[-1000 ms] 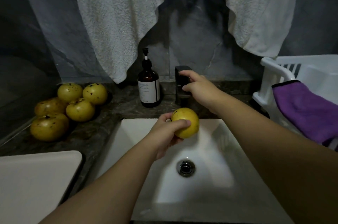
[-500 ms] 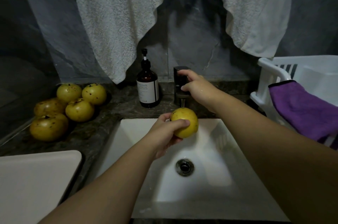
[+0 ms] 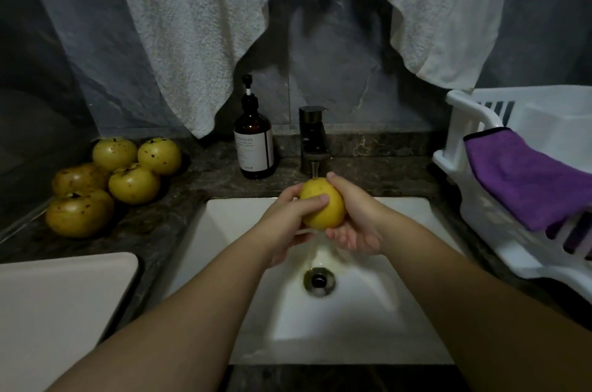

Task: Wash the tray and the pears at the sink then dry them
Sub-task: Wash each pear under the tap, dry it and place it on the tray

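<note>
Left hand [image 3: 288,218], right hand [image 3: 355,218] grip pear [image 3: 323,209] under faucet [image 3: 312,138] (bottle [image 3: 254,141] label unreadable).

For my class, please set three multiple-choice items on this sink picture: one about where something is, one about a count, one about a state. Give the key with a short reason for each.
1. Where does the purple cloth lie?
A. In the sink
B. Over the white rack's rim
C. Beside the soap bottle

2. How many pears sit on the counter left of the sink?
A. Three
B. Five
C. Seven

3. What is the state of the tap?
A. Running
B. Off
C. Covered by a towel

Key: 1 B, the cloth drapes over the white rack on the right. 2 B, five pears on the counter are clustered together. 3 A, a stream falls from the spout onto the held pear, which the left hand and right hand grip over the sink.
</note>
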Tool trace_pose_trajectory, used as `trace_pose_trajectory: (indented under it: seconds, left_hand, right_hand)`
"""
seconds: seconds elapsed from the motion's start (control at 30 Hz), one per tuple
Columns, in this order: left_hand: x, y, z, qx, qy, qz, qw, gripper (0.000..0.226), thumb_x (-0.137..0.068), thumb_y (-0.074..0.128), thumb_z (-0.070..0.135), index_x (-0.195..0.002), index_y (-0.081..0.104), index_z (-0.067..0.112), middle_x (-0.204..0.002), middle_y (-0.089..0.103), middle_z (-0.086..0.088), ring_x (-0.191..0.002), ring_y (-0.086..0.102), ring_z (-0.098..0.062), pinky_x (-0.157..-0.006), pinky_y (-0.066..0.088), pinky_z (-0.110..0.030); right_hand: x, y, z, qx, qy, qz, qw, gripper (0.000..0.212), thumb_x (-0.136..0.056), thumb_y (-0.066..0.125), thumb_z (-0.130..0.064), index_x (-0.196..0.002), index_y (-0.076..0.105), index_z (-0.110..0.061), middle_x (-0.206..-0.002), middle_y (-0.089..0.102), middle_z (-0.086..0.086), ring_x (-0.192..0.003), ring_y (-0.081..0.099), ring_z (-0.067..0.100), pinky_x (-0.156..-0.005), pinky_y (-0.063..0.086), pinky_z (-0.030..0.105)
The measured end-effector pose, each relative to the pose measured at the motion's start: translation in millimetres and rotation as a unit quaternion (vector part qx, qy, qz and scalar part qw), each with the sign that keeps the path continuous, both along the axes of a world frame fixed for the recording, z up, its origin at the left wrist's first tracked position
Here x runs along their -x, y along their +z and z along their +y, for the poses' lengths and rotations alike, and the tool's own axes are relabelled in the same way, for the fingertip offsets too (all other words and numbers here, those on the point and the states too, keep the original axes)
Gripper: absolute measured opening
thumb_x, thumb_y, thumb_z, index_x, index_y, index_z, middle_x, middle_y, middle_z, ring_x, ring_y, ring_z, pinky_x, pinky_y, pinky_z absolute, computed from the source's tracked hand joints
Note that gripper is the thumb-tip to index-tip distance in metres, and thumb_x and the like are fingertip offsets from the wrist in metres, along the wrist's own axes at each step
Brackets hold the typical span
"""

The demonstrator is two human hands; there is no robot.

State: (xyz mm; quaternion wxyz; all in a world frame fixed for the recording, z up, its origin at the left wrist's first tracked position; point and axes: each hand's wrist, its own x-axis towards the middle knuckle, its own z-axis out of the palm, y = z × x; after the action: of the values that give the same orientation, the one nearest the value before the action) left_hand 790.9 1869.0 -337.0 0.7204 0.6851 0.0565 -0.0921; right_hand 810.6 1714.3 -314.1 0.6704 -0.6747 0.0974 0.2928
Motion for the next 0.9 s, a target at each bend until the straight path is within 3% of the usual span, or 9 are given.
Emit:
trace_pose_trajectory:
  seconds: [0.13, 0.23, 0.37, 0.53, 0.6, 0.67, 0.73, 0.8, 0.9]
  left_hand:
    - [0, 4, -8, -0.075, -0.017, 0.037, 0.996, 0.047, -0.091, 0.053, 0.076, -0.128, 0.052, 0.047, -0.116, 0.069, -0.004, -0.091, 0.073, -0.022, -0.080, 0.057, -0.036]
    - [1, 4, -8, -0.073, 0.005, 0.038, 0.997, 0.051, -0.091, 0.046, 0.082, -0.116, 0.055, 0.038, -0.103, 0.071, -0.009, -0.067, 0.069, -0.019, -0.064, 0.057, -0.032]
    - [-3, 0, -7, -0.121, 0.007, -0.036, 0.992, 0.049, -0.098, 0.045, 0.072, -0.134, 0.047, 0.039, -0.118, 0.062, -0.002, -0.100, 0.068, -0.023, -0.085, 0.061, -0.042]
    - [-1, 6, -11, -0.023, 0.019, 0.087, 0.996, 0.067, -0.094, 0.038, 0.081, -0.123, 0.058, 0.025, -0.105, 0.077, -0.017, -0.089, 0.077, -0.031, -0.087, 0.062, -0.045]
    - [-3, 3, -12, -0.059, 0.011, 0.058, 0.997, 0.067, -0.095, 0.037, 0.080, -0.127, 0.056, 0.024, -0.108, 0.075, -0.015, -0.084, 0.077, -0.028, -0.075, 0.063, -0.039]
    - [-5, 3, -14, -0.137, 0.030, -0.018, 0.990, 0.059, -0.099, 0.036, 0.073, -0.132, 0.052, 0.027, -0.122, 0.066, -0.012, -0.099, 0.072, -0.028, -0.085, 0.063, -0.045]
    - [-5, 6, -16, -0.136, 0.049, -0.041, 0.989, 0.053, -0.104, 0.032, 0.068, -0.134, 0.052, 0.029, -0.126, 0.063, -0.012, -0.107, 0.067, -0.031, -0.094, 0.060, -0.053]
    - [-4, 10, -14, -0.086, 0.062, 0.014, 0.994, 0.058, -0.103, 0.028, 0.071, -0.127, 0.056, 0.027, -0.114, 0.071, -0.015, -0.097, 0.073, -0.031, -0.091, 0.061, -0.050]
    - [1, 12, -10, -0.060, 0.031, 0.088, 0.994, 0.068, -0.095, 0.030, 0.082, -0.115, 0.059, 0.024, -0.083, 0.077, -0.014, -0.065, 0.073, -0.025, -0.061, 0.059, -0.031]
  right_hand:
    - [1, -4, -3, 0.038, 0.013, -0.076, 0.996, 0.065, -0.092, 0.051, -0.070, -0.122, 0.060, -0.013, -0.065, 0.067, 0.010, -0.047, 0.058, 0.015, -0.039, 0.036, 0.019]
    - [5, -7, 0, 0.059, 0.028, -0.129, 0.989, 0.055, -0.094, 0.052, -0.066, -0.128, 0.059, -0.024, -0.096, 0.074, 0.018, -0.060, 0.064, 0.019, -0.046, 0.039, 0.023]
    - [4, -10, 8, 0.060, 0.031, -0.079, 0.995, 0.071, -0.089, 0.043, -0.082, -0.122, 0.058, -0.020, -0.074, 0.070, 0.014, -0.047, 0.059, 0.017, -0.040, 0.036, 0.018]
    - [1, -11, 4, 0.058, 0.017, -0.142, 0.988, 0.056, -0.092, 0.054, -0.066, -0.131, 0.050, -0.026, -0.083, 0.069, 0.017, -0.051, 0.062, 0.020, -0.045, 0.039, 0.024]
    - [4, -11, 3, 0.043, 0.032, -0.090, 0.995, 0.067, -0.091, 0.050, -0.072, -0.128, 0.055, -0.017, -0.080, 0.072, 0.018, -0.053, 0.066, 0.021, -0.044, 0.040, 0.022]
    - [5, -12, 3, 0.054, 0.040, -0.043, 0.997, 0.085, -0.085, 0.045, -0.084, -0.119, 0.063, -0.008, -0.067, 0.067, 0.013, -0.047, 0.059, 0.016, -0.043, 0.038, 0.020]
    - [4, -11, 4, 0.031, 0.018, -0.028, 0.999, 0.081, -0.087, 0.049, -0.080, -0.115, 0.062, -0.006, -0.062, 0.063, 0.010, -0.046, 0.056, 0.014, -0.043, 0.041, 0.020]
    - [4, -10, 4, -0.017, -0.007, -0.024, 1.000, 0.071, -0.090, 0.054, -0.069, -0.119, 0.059, -0.004, -0.067, 0.067, 0.012, -0.050, 0.060, 0.017, -0.046, 0.044, 0.021]
    - [6, -10, 4, -0.035, 0.000, -0.018, 0.999, 0.072, -0.091, 0.053, -0.066, -0.122, 0.060, -0.002, -0.073, 0.069, 0.017, -0.054, 0.063, 0.020, -0.047, 0.046, 0.022]
